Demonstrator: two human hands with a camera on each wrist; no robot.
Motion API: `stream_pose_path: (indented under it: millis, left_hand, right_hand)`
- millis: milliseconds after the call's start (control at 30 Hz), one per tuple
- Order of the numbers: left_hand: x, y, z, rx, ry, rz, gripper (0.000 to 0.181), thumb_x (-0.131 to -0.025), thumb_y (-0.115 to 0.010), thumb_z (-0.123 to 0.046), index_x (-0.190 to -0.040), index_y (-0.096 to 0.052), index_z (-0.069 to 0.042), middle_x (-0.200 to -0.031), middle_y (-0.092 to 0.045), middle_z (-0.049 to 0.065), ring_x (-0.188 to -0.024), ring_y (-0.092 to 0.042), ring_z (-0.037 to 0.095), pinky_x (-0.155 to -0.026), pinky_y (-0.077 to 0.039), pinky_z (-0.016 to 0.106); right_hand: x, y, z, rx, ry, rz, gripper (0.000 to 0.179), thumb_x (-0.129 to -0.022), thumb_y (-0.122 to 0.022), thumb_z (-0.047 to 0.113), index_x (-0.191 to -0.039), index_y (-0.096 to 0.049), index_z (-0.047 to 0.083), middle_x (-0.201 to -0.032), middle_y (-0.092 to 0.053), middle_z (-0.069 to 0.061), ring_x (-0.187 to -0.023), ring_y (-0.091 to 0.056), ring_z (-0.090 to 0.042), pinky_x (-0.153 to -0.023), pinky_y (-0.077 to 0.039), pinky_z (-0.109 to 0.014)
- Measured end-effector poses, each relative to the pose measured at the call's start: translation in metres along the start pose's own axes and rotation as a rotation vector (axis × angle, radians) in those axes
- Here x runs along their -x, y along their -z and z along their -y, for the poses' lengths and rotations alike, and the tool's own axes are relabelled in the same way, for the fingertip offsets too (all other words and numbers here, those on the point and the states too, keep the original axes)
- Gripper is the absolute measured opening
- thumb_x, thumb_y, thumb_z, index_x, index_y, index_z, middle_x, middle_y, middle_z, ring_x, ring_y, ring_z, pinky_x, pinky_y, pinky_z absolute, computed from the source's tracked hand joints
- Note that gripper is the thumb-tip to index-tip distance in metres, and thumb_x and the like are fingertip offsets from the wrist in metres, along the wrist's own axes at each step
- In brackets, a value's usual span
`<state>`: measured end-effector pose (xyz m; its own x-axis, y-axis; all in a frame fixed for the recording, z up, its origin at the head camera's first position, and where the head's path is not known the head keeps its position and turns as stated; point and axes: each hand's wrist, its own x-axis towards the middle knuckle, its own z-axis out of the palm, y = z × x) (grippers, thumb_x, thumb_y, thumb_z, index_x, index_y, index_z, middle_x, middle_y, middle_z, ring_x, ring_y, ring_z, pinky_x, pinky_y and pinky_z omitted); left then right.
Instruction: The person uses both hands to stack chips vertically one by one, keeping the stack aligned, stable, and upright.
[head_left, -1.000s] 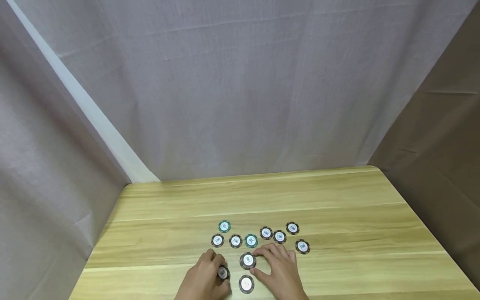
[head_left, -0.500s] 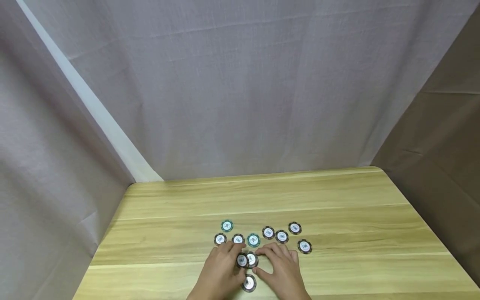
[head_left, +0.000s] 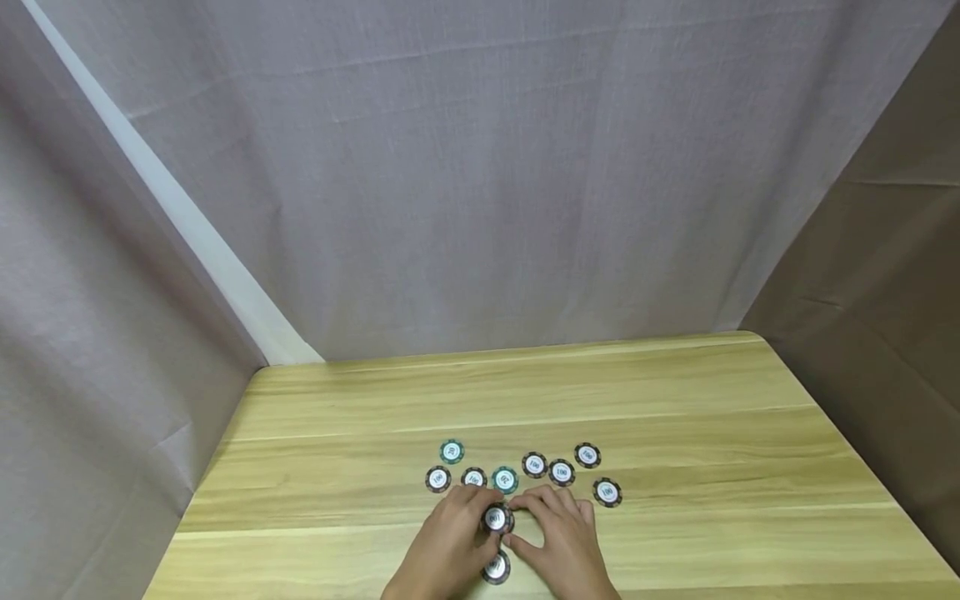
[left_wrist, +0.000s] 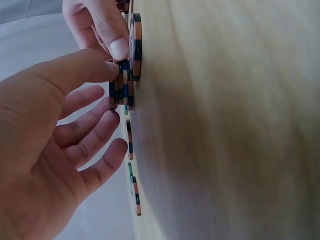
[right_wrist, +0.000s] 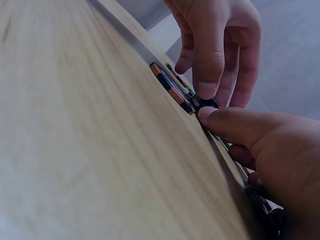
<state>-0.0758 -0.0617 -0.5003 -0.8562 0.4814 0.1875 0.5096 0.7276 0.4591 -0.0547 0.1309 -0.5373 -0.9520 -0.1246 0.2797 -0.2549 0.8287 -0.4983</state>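
A small stack of black-edged poker chips lies on the table between both hands, a "100" face uppermost. From the left, my left hand pinches the stack's upper chips with thumb and fingers. My right hand grips the opposite side, thumb and index finger curved round the edge. Side-on in the left wrist view, several chip layers show between the two thumbs. Just nearer the person, a single black chip lies flat, partly overlapped by the left thumb in the head view.
Beyond the hands lie two green chips, one at far left and one mid-row. Several black "100" chips are scattered around them, the rightmost chip beside the right hand. Grey curtains surround the wooden table.
My left hand has moved right with a black chip and brought it over the chip my right hand holds, so they now line up as one stack. The right hand has hardly moved.
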Motion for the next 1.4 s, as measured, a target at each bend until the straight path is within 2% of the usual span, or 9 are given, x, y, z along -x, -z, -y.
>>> stream_pose_path:
  millis: [200,400,733,900,1000,1133,1200,1300,1400]
  left_hand:
    - [-0.002,0.001,-0.002,0.042,0.017,0.04,0.035,-0.09,-0.082,-0.015,-0.124,-0.072,-0.01,-0.117,-0.07,0.0,-0.114,-0.065,0.018,-0.096,-0.058,0.034]
    - [-0.002,0.0,-0.003,0.025,0.03,0.073,0.041,-0.088,-0.085,-0.012,-0.127,-0.071,-0.007,-0.12,-0.072,0.004,-0.115,-0.067,0.022,-0.097,-0.058,0.036]
    - [-0.004,0.0,-0.007,0.112,0.07,0.039,0.036,-0.085,-0.085,-0.001,-0.117,-0.071,-0.005,-0.108,-0.073,0.005,-0.102,-0.07,0.018,-0.088,-0.06,0.032]
    - [-0.003,-0.004,-0.007,0.125,0.063,0.005,0.031,-0.085,-0.084,0.001,-0.113,-0.072,-0.005,-0.106,-0.071,0.005,-0.1,-0.069,0.017,-0.086,-0.06,0.029]
    - [-0.002,-0.004,-0.006,0.133,0.063,0.013,0.031,-0.086,-0.083,0.001,-0.114,-0.072,-0.006,-0.106,-0.071,0.004,-0.1,-0.069,0.015,-0.086,-0.06,0.029]
    - [0.001,0.002,-0.004,0.145,0.104,0.039,0.032,-0.088,-0.081,-0.005,-0.118,-0.071,-0.006,-0.109,-0.07,0.003,-0.102,-0.068,0.014,-0.088,-0.06,0.032]
    - [0.003,0.007,-0.002,0.137,0.15,0.04,0.033,-0.089,-0.08,-0.01,-0.121,-0.071,-0.006,-0.112,-0.07,0.004,-0.104,-0.069,0.017,-0.09,-0.06,0.037]
    - [0.004,0.017,0.004,0.095,0.201,0.008,0.035,-0.09,-0.079,-0.014,-0.124,-0.072,-0.006,-0.115,-0.07,0.008,-0.107,-0.071,0.025,-0.092,-0.06,0.045]
    - [0.003,0.025,0.013,0.037,0.217,-0.033,0.036,-0.089,-0.08,-0.014,-0.123,-0.072,-0.006,-0.117,-0.071,0.011,-0.109,-0.071,0.03,-0.089,-0.061,0.048]
  right_hand:
    - [-0.002,0.0,0.0,0.012,0.007,0.001,0.038,-0.077,-0.091,0.043,-0.109,-0.075,0.03,-0.111,-0.063,0.019,-0.103,-0.053,-0.008,-0.082,-0.032,-0.034]
    - [-0.001,0.001,0.001,-0.005,-0.026,0.03,0.039,-0.078,-0.09,0.044,-0.112,-0.076,0.031,-0.11,-0.062,0.02,-0.104,-0.052,-0.008,-0.083,-0.032,-0.034]
    - [-0.001,-0.002,0.002,-0.077,-0.028,-0.006,0.035,-0.077,-0.093,0.034,-0.109,-0.078,0.029,-0.085,-0.053,0.033,-0.088,-0.046,0.001,-0.081,-0.029,-0.036]
    - [-0.001,-0.003,0.001,-0.108,-0.028,-0.02,0.034,-0.076,-0.093,0.029,-0.107,-0.08,0.024,-0.083,-0.054,0.034,-0.09,-0.048,0.0,-0.082,-0.029,-0.036]
    - [-0.001,-0.003,0.001,-0.112,-0.035,-0.011,0.034,-0.076,-0.094,0.029,-0.106,-0.079,0.025,-0.083,-0.054,0.034,-0.089,-0.047,0.0,-0.081,-0.029,-0.036]
    - [-0.001,-0.003,0.0,-0.121,-0.044,-0.003,0.034,-0.075,-0.094,0.029,-0.106,-0.079,0.025,-0.082,-0.054,0.034,-0.088,-0.046,0.001,-0.081,-0.029,-0.036]
    - [-0.001,-0.003,0.0,-0.128,-0.04,-0.012,0.034,-0.075,-0.094,0.028,-0.105,-0.079,0.025,-0.082,-0.054,0.034,-0.088,-0.047,0.001,-0.081,-0.029,-0.035]
    - [-0.001,-0.004,-0.001,-0.128,-0.024,-0.031,0.034,-0.074,-0.094,0.027,-0.105,-0.079,0.024,-0.082,-0.055,0.034,-0.088,-0.048,0.001,-0.082,-0.029,-0.034]
    - [-0.002,-0.003,-0.001,-0.133,-0.017,-0.04,0.034,-0.074,-0.094,0.027,-0.105,-0.079,0.024,-0.082,-0.055,0.034,-0.089,-0.048,0.001,-0.083,-0.029,-0.033]
